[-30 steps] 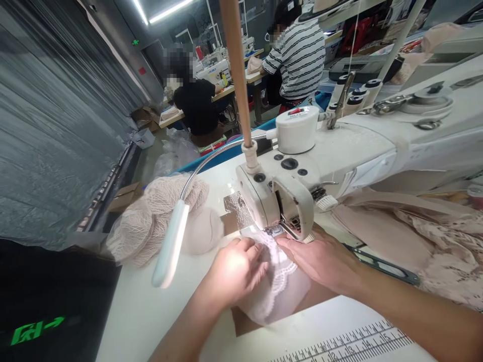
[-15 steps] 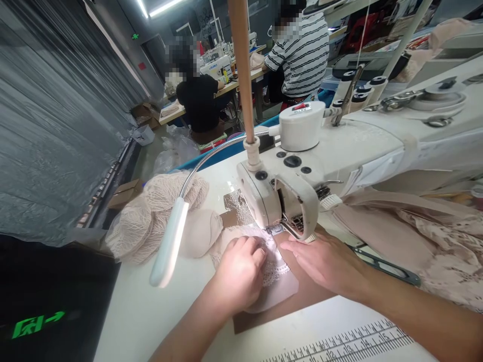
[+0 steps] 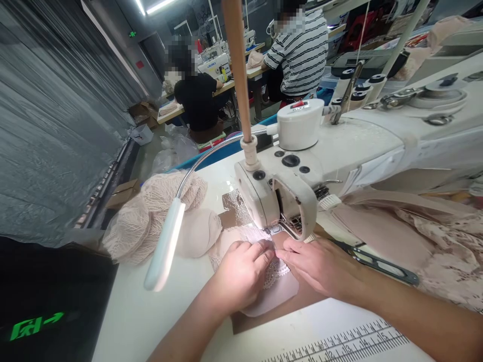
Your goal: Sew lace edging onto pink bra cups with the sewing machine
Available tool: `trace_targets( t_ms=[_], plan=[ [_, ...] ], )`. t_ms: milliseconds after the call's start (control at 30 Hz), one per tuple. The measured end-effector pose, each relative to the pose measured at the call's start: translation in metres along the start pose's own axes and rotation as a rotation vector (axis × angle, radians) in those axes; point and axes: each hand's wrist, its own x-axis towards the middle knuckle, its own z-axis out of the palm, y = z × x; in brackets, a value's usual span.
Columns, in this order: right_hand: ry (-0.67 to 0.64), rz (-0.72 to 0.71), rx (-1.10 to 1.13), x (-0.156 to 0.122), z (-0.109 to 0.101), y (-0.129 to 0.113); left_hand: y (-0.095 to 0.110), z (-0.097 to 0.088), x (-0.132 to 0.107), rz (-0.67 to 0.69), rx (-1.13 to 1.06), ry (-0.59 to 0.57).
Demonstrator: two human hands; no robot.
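Observation:
In front of the sewing machine (image 3: 260, 196), a pale pink piece of lace fabric (image 3: 277, 274) lies by the presser foot, its scalloped edge facing me. My left hand (image 3: 243, 271) rests on it with curled fingers, thumb and forefinger pinching its edge. From the right, my right hand (image 3: 320, 264) meets it there, its thumb and forefinger closed on the same edge. The fingertips of both hands nearly touch, just below the needle area. Under the lace is a smooth pale layer (image 3: 271, 301). The needle itself is hidden behind the machine's guard.
A lit gooseneck lamp (image 3: 166, 246) hangs over the table's left side, near stacked lace cups (image 3: 151, 216). Right of my hand lie a dark metal tool (image 3: 385, 266) and heaped beige fabric (image 3: 407, 226). A printed ruler scale (image 3: 350, 342) runs along the front. Two people sit at machines beyond.
My right hand has moved left from flat beside the lace, and its fingers have closed on the edge near my left fingertips. My left hand has shifted slightly, staying on the lace.

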Motion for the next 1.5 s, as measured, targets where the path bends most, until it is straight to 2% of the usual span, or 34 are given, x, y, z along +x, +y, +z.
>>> trace_targets(
  t_ms=[133, 267, 500, 667, 900, 1100, 1300, 1500],
  plan=[
    [-0.014, -0.015, -0.028, 0.001, 0.002, 0.0, -0.003, 0.002, -0.001, 0.043, 0.091, -0.024],
    [0.036, -0.032, -0.068, 0.002, 0.003, -0.002, -0.004, 0.004, -0.001, 0.05, 0.142, -0.029],
    [0.038, 0.01, -0.099, 0.0, 0.005, -0.003, 0.01, 0.015, 0.002, -0.075, 0.059, 0.022],
    [0.043, 0.041, -0.091, -0.002, 0.007, -0.003, 0.011, 0.018, 0.003, -0.072, 0.018, 0.044],
    [0.072, 0.097, -0.092, 0.001, 0.01, -0.006, 0.001, 0.013, 0.009, -0.077, -0.022, 0.053],
    [0.171, 0.039, -0.004, -0.003, 0.003, -0.004, -0.002, 0.006, 0.008, -0.047, 0.001, 0.014],
    [0.054, 0.022, 0.086, -0.006, -0.008, -0.008, -0.001, 0.009, 0.004, -0.068, -0.024, -0.019],
    [0.071, 0.036, 0.071, -0.005, 0.0, -0.008, -0.008, 0.006, 0.008, -0.088, -0.053, -0.017]
  ],
)
